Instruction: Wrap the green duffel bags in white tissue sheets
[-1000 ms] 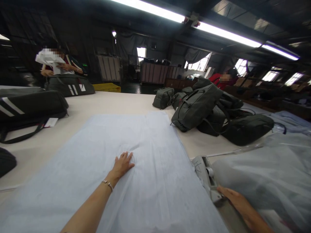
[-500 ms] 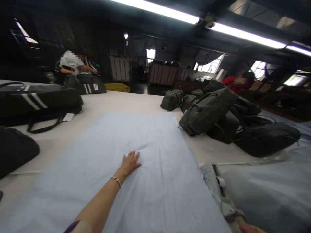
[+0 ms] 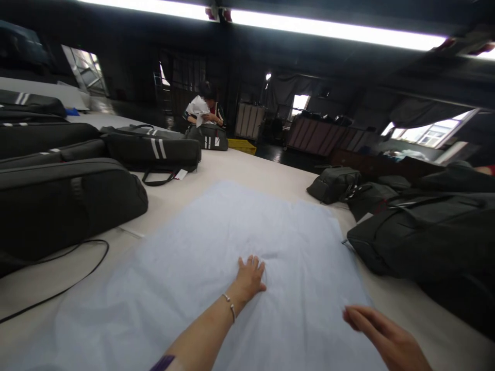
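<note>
A large white sheet (image 3: 294, 232), thin and lightly creased, lies spread over the table in front of me. My left hand (image 3: 249, 278) rests on it near the middle, fingers spread and palm down, and a thin bracelet circles the wrist. To the right, my right hand (image 3: 386, 332) is over the sheet's right edge, thumb and fingers pressed together. Whatever is in that pinch, if anything, is too small to make out.
Dark duffel bags (image 3: 436, 237) are heaped on the right. More dark bags (image 3: 69, 201) stand in rows on the left, a black cord (image 3: 93, 270) beside them. Across the pale table (image 3: 263, 172), a person (image 3: 207, 111) handles white material above a striped bag. A yellow crate (image 3: 242, 146) is nearby.
My view has swung left. My right hand has come from the lower right edge, beside a grey tape dispenser, to over the sheet. The left hand stays flat on the sheet.
</note>
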`<state>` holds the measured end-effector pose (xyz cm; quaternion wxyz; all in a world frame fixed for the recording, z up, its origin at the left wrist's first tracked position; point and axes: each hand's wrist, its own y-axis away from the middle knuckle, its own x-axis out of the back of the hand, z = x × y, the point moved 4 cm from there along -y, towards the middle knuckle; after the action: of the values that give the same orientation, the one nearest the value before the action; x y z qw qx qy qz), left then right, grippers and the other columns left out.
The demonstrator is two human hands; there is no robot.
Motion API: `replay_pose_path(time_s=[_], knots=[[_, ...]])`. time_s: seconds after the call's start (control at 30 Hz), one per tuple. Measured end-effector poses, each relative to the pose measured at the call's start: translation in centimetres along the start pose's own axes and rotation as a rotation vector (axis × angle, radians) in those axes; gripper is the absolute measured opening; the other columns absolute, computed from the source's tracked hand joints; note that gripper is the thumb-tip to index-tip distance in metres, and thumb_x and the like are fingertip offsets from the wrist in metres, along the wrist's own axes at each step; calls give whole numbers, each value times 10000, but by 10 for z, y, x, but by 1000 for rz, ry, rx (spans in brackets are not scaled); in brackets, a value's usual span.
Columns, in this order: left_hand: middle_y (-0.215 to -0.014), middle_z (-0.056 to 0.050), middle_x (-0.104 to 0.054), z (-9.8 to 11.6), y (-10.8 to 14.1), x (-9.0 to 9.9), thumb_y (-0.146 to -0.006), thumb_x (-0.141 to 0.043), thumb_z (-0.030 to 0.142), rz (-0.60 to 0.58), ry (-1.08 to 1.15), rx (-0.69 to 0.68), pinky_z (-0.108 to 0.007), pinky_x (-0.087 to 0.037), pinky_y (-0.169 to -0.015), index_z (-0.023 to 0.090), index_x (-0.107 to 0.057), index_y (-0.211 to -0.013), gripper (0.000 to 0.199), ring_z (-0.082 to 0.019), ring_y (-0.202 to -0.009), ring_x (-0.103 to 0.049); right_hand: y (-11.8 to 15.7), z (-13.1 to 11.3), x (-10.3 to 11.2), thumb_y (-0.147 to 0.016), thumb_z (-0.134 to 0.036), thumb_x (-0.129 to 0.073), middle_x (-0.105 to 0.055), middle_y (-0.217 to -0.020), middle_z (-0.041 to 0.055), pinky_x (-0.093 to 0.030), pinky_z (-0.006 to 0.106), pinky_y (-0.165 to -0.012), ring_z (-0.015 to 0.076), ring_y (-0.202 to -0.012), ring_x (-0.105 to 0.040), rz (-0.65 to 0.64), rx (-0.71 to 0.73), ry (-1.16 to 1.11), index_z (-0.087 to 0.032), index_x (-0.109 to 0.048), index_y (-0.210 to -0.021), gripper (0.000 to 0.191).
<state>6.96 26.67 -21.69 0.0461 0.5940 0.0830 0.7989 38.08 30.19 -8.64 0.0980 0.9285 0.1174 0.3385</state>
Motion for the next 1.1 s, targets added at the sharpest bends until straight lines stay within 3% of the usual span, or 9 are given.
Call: replay_pose_path(time_s=[0.1,0.2,0.33,0.47,0.67,0.77,0.9,1.0,1.1], knots=[[-1533,-203,-314,-1,-2,-4,-804,-634,559,0,34,5,-699,-195,-1103,218,-331,-1468,806,-369,-1425,-253,-69,-73,-63,-725,-644,-658,-723,-858,70,-522,301,-826,244,-873,-657,-238,223,-95,-195,-702,-831,464],[-1534,-218,-300,-2,-7,-12,-794,-634,588,-7,57,15,-720,-175,-1099,207,-319,-1476,842,-383,-1426,-246,-143,-112,-113,-712,-639,-668,-689,-790,68,-517,290,-737,185,-757,-629,-384,265,-196,-147,-677,-825,506],[-1542,-228,-267,-2,-15,-22,-782,-639,604,-52,77,22,-739,-155,-1099,194,-308,-1483,878,-401,-1433,-217,-228,-112,-146,-724,-599,-650,-649,-753,39,-474,244,-636,117,-643,-572,-412,175,-90,-146,-629,-828,465],[-1545,-230,-243,-1,-18,-27,-781,-657,575,-86,119,19,-759,-117,-1100,191,-286,-1491,888,-408,-1441,-187,-276,-97,-161,-796,-536,-587,-636,-709,22,-425,216,-567,89,-575,-533,-381,109,93,-163,-586,-771,374],[-1550,-220,-206,-1,-19,-31,-817,-618,554,-91,172,-5,-807,-79,-1075,219,-250,-1504,848,-435,-1441,-140,-305,-84,-178,-744,-420,-688,-587,-519,69,-422,284,-552,189,-558,-600,-312,14,444,-171,-549,-507,370],[-1554,-213,-190,-2,-20,-32,-809,-631,545,-91,198,-5,-796,-65,-1088,224,-239,-1506,862,-428,-1445,-119,-314,-85,-179,-688,-400,-748,-646,-608,144,-477,355,-675,289,-720,-670,-256,9,591,-152,-601,-523,333],[-1557,-208,-185,-3,-20,-34,-782,-666,543,-118,178,7,-790,-71,-1090,232,-230,-1507,902,-433,-1442,-124,-312,-87,-167,-641,-513,-773,-652,-1059,263,-465,515,-844,419,-1078,-597,-60,17,729,-98,-679,-944,523],[-1558,-213,-191,-3,-18,-32,-821,-607,546,-98,165,3,-775,-79,-1098,211,-240,-1506,847,-419,-1446,-132,-299,-86,-160,-744,-633,-632,-564,-1270,249,-450,547,-906,410,-1157,-551,140,108,752,-103,-525,-1295,772],[-1554,-215,-204,-2,-17,-28,-825,-600,546,-105,160,8,-783,-75,-1088,208,-255,-1502,831,-417,-1446,-140,-277,-79,-164,-909,-593,-372,-411,-1460,213,-349,527,-1061,356,-1334,-402,334,308,660,-108,-350,-1449,726]])
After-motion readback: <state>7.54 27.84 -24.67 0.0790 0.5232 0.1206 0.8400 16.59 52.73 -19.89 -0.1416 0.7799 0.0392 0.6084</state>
